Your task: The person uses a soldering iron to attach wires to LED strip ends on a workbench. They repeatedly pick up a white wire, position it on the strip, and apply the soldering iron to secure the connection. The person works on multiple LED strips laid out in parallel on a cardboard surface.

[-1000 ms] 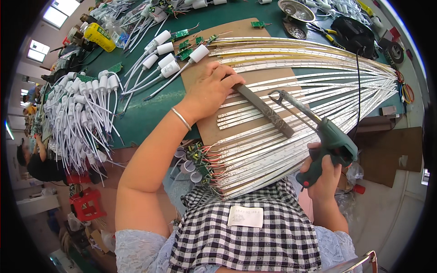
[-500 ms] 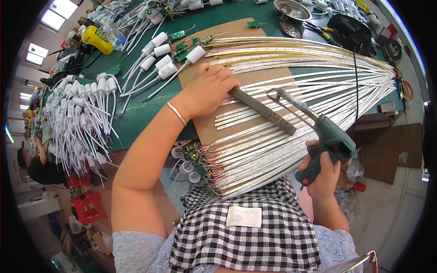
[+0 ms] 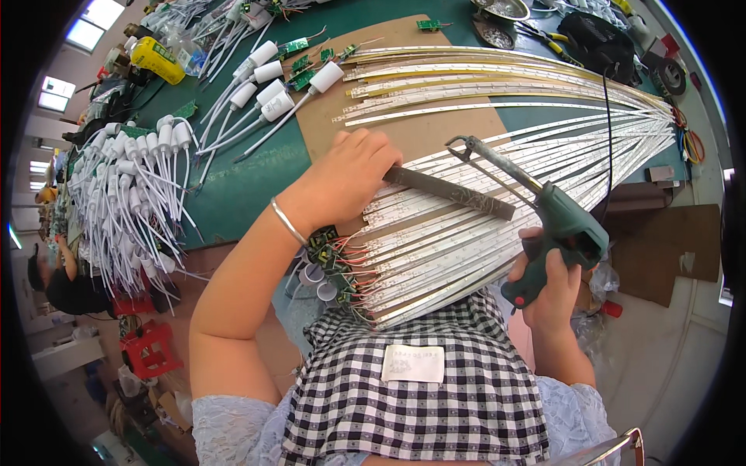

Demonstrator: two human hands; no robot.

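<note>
My left hand (image 3: 346,175) is closed on one end of a flat dark grey bar (image 3: 458,193), which lies slantwise across a fan of thin white LED strips (image 3: 443,252). My right hand (image 3: 552,303) grips a green soldering gun (image 3: 571,225) by its handle. Its metal tip points left, just beyond the bar, above the strips. Small green circuit boards (image 3: 330,252) with red wires and white caps hang at the strips' left ends, below my left wrist. Farther off, more strips (image 3: 466,76) lie apart from the near group on a brown board (image 3: 315,128).
White lamp caps with cables (image 3: 272,105) and loose circuit boards (image 3: 299,78) lie beyond my left hand. A large heap of capped cables (image 3: 140,186) hangs over the table's left edge. Pliers (image 3: 559,48), a metal dish (image 3: 505,9) and a black pouch (image 3: 594,43) are at the far right.
My left hand and the bar have come toward me, drawing the near strips along. A wider gap separates them from the far strips. The soldering gun has shifted slightly left and away.
</note>
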